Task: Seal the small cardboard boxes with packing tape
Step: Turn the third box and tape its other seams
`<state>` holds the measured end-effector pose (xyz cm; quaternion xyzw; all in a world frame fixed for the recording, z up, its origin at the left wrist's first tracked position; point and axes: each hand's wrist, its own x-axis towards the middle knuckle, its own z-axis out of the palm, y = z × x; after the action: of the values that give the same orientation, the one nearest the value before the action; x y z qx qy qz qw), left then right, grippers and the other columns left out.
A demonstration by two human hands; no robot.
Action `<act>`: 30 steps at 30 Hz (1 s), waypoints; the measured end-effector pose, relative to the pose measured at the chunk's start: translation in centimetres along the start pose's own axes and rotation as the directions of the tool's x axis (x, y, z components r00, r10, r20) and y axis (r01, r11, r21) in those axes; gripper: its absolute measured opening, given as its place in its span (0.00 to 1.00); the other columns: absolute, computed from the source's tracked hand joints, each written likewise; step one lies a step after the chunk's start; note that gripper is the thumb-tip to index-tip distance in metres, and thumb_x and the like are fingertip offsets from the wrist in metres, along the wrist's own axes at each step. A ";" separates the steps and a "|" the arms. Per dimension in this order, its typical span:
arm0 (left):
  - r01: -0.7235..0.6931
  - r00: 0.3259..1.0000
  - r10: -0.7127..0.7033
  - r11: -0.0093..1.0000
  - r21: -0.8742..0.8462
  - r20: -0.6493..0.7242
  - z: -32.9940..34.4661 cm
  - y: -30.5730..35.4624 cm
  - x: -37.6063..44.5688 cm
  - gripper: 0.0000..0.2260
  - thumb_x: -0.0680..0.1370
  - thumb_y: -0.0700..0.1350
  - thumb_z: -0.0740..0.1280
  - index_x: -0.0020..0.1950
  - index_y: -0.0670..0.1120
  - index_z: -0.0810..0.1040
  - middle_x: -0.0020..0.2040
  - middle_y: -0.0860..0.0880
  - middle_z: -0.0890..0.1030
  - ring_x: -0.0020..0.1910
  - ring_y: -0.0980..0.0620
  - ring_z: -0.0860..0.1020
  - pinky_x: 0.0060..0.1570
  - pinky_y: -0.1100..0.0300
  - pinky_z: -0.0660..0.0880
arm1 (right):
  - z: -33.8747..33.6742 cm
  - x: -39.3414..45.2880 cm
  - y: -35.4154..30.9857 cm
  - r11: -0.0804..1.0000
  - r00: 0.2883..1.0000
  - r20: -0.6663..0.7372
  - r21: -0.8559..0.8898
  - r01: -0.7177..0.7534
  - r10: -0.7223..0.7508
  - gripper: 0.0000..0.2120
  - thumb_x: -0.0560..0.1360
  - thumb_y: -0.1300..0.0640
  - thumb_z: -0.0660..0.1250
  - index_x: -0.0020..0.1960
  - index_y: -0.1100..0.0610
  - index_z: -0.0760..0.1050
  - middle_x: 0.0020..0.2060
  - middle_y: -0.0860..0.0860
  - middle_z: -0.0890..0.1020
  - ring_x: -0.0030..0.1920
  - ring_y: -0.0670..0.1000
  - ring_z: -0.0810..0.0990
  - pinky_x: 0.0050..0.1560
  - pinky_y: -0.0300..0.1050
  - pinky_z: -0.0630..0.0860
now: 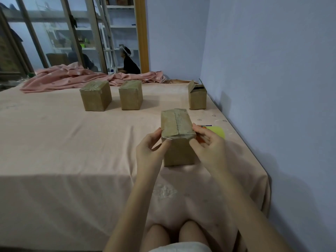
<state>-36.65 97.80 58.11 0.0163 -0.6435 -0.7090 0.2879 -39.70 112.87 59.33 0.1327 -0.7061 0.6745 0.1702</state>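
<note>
Both hands (pixel 151 151) (pixel 209 148) press tape on the near box (pixel 177 135); three boxes (pixel 96 95) beyond.

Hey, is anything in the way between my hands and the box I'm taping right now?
Nothing visible. The left hand and right hand already touch the near box at its front top edge; the other boxes sit farther back on the bed.

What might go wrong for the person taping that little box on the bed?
The near box stands on a soft bedsheet, so pressing with the left hand and right hand could tip it or wrinkle the tape. The tape end at the front edge looks partly lifted and may not stick. The far right box is open.
</note>
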 end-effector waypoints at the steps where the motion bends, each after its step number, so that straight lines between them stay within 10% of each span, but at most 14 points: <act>1: 0.008 1.000 -0.008 1.000 0.001 0.021 -0.1 0.1 0.0 0.14 0.71 0.38 0.73 0.53 0.52 0.80 0.53 0.55 0.83 0.55 0.61 0.79 0.48 0.70 0.76 | -0.2 0.0 0.0 1.000 1.000 0.004 0.006 -0.007 0.007 0.16 0.72 0.68 0.66 0.58 0.60 0.78 0.56 0.46 0.79 0.51 0.31 0.77 0.47 0.25 0.72; 6: 0.109 0.994 -0.108 0.994 -0.022 0.034 0.3 1.4 0.2 0.20 0.69 0.53 0.70 0.58 0.45 0.77 0.52 0.56 0.81 0.47 0.65 0.80 0.42 0.70 0.76 | -0.3 0.3 -0.8 0.996 1.000 0.004 -0.085 -0.001 0.001 0.18 0.68 0.49 0.72 0.54 0.57 0.81 0.54 0.45 0.82 0.52 0.39 0.80 0.51 0.32 0.75; 11: -0.027 1.000 0.028 0.948 0.317 0.001 0.7 1.7 0.1 0.17 0.70 0.53 0.74 0.54 0.51 0.74 0.49 0.64 0.76 0.50 0.69 0.75 0.36 0.78 0.70 | -0.6 0.7 -0.5 0.989 0.998 0.045 -0.142 0.044 -0.038 0.18 0.65 0.63 0.77 0.55 0.60 0.80 0.54 0.46 0.80 0.52 0.42 0.80 0.49 0.30 0.75; 17: -0.172 0.973 0.229 0.815 0.554 -0.035 0.8 0.4 0.1 0.18 0.71 0.55 0.72 0.56 0.47 0.77 0.51 0.61 0.78 0.48 0.60 0.78 0.42 0.64 0.75 | -0.3 1.0 -0.2 0.969 0.996 -0.012 -0.233 0.082 -0.087 0.18 0.65 0.63 0.76 0.55 0.59 0.80 0.52 0.45 0.81 0.48 0.41 0.80 0.53 0.36 0.76; 24: -0.271 0.954 0.300 0.833 0.483 0.018 0.2 -0.9 -0.3 0.23 0.71 0.55 0.70 0.62 0.45 0.76 0.56 0.57 0.78 0.53 0.57 0.78 0.47 0.59 0.80 | 0.6 -1.0 0.5 0.914 0.992 0.023 -0.387 0.122 -0.122 0.33 0.62 0.39 0.74 0.65 0.46 0.72 0.55 0.29 0.72 0.49 0.35 0.76 0.48 0.32 0.76; 30: -0.193 0.980 0.197 0.907 0.374 0.026 -0.6 -0.4 1.1 0.17 0.70 0.45 0.75 0.57 0.43 0.80 0.54 0.53 0.82 0.52 0.59 0.79 0.43 0.67 0.78 | 1.1 0.2 0.6 0.909 0.986 -0.052 -0.399 0.123 -0.157 0.25 0.64 0.54 0.78 0.59 0.54 0.78 0.59 0.44 0.79 0.53 0.43 0.79 0.55 0.41 0.77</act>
<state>-37.53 96.79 58.03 0.0110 -0.7635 -0.5408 0.3528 -40.19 111.82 58.82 0.1178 -0.8084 0.5094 0.2706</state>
